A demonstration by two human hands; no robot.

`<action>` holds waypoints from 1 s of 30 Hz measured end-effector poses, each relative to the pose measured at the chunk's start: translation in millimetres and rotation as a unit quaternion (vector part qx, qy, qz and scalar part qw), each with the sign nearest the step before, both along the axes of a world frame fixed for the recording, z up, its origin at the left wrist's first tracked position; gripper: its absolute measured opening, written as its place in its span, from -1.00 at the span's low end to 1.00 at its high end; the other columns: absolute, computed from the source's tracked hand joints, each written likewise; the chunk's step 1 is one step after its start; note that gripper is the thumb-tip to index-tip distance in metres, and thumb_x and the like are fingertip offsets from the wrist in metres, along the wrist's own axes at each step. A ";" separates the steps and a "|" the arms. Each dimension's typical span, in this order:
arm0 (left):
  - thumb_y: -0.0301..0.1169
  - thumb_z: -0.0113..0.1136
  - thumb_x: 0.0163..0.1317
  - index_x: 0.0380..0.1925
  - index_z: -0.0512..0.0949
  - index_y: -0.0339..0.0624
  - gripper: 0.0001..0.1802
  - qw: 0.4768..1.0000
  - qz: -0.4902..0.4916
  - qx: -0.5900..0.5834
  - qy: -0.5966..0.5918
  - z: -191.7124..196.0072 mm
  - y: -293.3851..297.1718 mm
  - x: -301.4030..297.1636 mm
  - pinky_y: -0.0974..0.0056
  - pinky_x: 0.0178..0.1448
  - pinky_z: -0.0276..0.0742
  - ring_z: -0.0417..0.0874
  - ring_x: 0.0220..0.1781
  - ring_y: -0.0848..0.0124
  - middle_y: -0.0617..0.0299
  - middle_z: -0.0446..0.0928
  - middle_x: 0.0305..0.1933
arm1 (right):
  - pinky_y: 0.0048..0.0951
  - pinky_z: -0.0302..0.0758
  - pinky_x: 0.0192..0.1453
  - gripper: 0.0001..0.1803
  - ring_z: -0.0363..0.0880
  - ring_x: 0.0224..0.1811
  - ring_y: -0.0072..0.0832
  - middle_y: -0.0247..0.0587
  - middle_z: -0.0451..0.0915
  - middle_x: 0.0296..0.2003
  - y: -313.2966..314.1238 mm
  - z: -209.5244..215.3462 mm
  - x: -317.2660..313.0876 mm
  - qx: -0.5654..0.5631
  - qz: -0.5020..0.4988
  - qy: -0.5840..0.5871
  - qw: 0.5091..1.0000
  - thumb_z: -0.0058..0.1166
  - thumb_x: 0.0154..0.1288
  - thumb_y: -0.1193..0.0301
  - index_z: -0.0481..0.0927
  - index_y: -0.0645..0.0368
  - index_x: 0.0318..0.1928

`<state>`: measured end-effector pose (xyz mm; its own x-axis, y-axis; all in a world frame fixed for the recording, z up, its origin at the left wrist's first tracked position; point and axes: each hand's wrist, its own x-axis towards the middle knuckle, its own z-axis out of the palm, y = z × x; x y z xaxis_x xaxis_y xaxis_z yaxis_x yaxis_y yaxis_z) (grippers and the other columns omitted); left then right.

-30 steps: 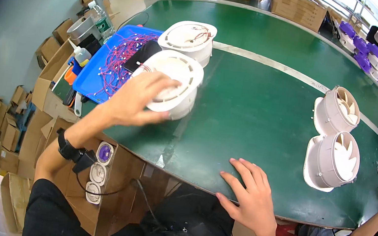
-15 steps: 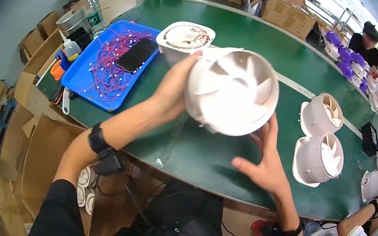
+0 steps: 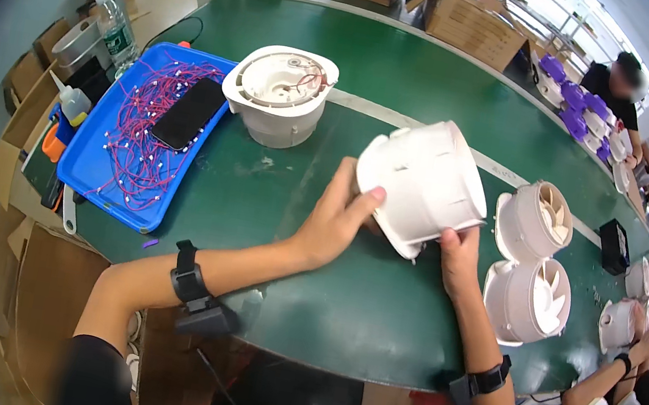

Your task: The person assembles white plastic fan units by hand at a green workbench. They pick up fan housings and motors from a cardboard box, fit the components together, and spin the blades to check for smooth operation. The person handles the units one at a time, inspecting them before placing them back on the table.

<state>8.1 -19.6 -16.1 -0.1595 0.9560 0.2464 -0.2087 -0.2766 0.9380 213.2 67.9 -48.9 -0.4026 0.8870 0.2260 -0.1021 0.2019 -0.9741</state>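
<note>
Both of my hands hold a white round plastic fan housing (image 3: 428,184) just above the green table (image 3: 414,80), tilted with its side wall facing me. My left hand (image 3: 337,215) grips its left underside, thumb up on the rim. My right hand (image 3: 457,255) supports its lower right edge. A second white housing (image 3: 278,94) stands on the table to the left, its open top showing wires inside. Two more housings with fan blades, the upper housing (image 3: 536,219) and the lower housing (image 3: 534,295), lie on their sides just right of my right hand.
A blue tray (image 3: 109,184) at the left holds red wires and a black phone (image 3: 188,112). Bottles and cardboard boxes sit beyond the table's left edge. Another person's hand (image 3: 647,329) works at the right, with other workers and purple parts farther along. Cardboard boxes stand at the far side.
My left hand lifted the housing off the table, my right hand joined it, and the housing has turned from showing its blades to showing its side wall, moving right.
</note>
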 end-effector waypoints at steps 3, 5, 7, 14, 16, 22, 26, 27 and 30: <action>-0.15 -0.09 0.42 0.13 0.24 -0.32 -0.52 0.994 -0.064 0.056 0.069 -8.5 -1.8 -10.3 0.24 0.09 0.45 0.49 0.04 0.34 0.06 0.41 0.05 | -0.28 0.27 0.35 0.02 0.29 0.34 -0.30 -0.10 0.30 0.30 -4.7 7.6 -5.7 -0.100 -0.004 0.079 0.992 0.09 0.23 -0.23 0.10 0.28 0.41; -0.15 -0.06 0.39 0.06 0.30 -0.30 -0.55 0.979 -0.064 0.087 0.172 -1.4 -4.2 -19.4 0.24 0.09 0.39 0.45 0.04 0.35 0.07 0.40 0.06 | -0.26 0.26 0.38 -0.06 0.29 0.35 -0.30 -0.13 0.31 0.31 -8.3 20.3 -8.0 -0.173 0.006 0.101 0.980 -0.06 0.33 -0.22 0.08 0.24 0.42; -0.23 0.03 0.36 0.07 0.29 -0.29 -0.58 0.981 -0.002 0.102 0.164 -8.0 4.0 -25.8 0.24 0.11 0.40 0.48 0.04 0.34 0.07 0.45 0.01 | -0.23 0.26 0.40 -0.13 0.31 0.35 -0.28 -0.12 0.33 0.30 -11.2 30.6 -9.8 -0.180 0.005 0.098 0.979 -0.17 0.40 -0.21 0.09 0.22 0.42; -0.29 0.11 0.34 0.36 -0.03 -0.27 -0.26 0.988 -0.060 0.126 0.062 -2.9 14.4 -17.4 0.12 0.37 0.26 0.22 0.39 0.23 -0.01 0.16 0.33 | -0.16 0.17 0.46 0.10 0.18 0.41 -0.26 -0.10 0.14 0.38 -12.7 29.4 -19.7 -0.031 0.039 0.141 0.989 0.27 0.23 0.36 -0.31 0.06 0.52; -0.30 0.10 0.36 0.38 -0.07 -0.28 -0.25 0.988 -0.025 0.128 0.081 -1.4 11.7 -15.0 0.10 0.42 0.21 0.18 0.43 0.23 -0.03 0.14 0.35 | -0.11 0.11 0.50 0.27 0.05 0.49 -0.23 -0.10 -0.02 0.45 -15.5 38.8 -20.6 -0.011 0.081 0.122 0.989 0.37 0.06 0.50 -0.39 0.02 0.52; -0.38 0.07 0.39 0.37 -0.07 -0.22 -0.31 0.991 -0.028 0.102 0.079 3.8 6.4 -12.1 0.13 0.43 0.20 0.21 0.43 0.25 -0.03 0.14 0.37 | -0.15 0.14 0.49 0.40 -0.04 0.53 -0.22 -0.08 -0.10 0.48 -10.4 35.4 -17.9 0.053 0.109 0.109 0.987 0.50 -0.05 0.35 -0.42 0.05 0.51; -0.37 0.08 0.40 0.35 -0.03 -0.22 -0.34 0.993 -0.045 0.086 0.070 -1.9 4.0 -18.8 0.15 0.41 0.24 0.30 0.37 0.27 -0.05 0.25 0.33 | -0.15 0.18 0.48 0.44 0.09 0.48 -0.18 0.02 -0.01 0.45 -13.7 37.0 -18.7 0.041 0.081 0.101 0.991 0.53 -0.08 0.24 -0.44 0.10 0.51; -0.37 0.07 0.41 0.35 -0.01 -0.23 -0.36 0.993 -0.048 0.084 0.070 -2.0 2.5 -20.2 0.15 0.39 0.26 0.33 0.35 0.27 -0.05 0.28 0.31 | -0.15 0.19 0.47 0.45 0.13 0.46 -0.17 0.05 0.02 0.44 -16.2 37.9 -19.4 0.048 0.071 0.097 0.992 0.54 -0.08 0.22 -0.44 0.11 0.50; -0.35 0.04 0.43 0.33 0.04 -0.25 -0.41 0.994 -0.029 0.069 0.077 3.1 2.0 -20.1 0.17 0.34 0.31 0.41 0.29 0.28 -0.07 0.36 0.25 | -0.14 0.23 0.45 0.48 0.18 0.44 -0.13 0.12 0.06 0.42 -16.5 39.6 -18.7 0.054 0.061 0.084 0.993 0.54 -0.09 0.18 -0.48 0.11 0.50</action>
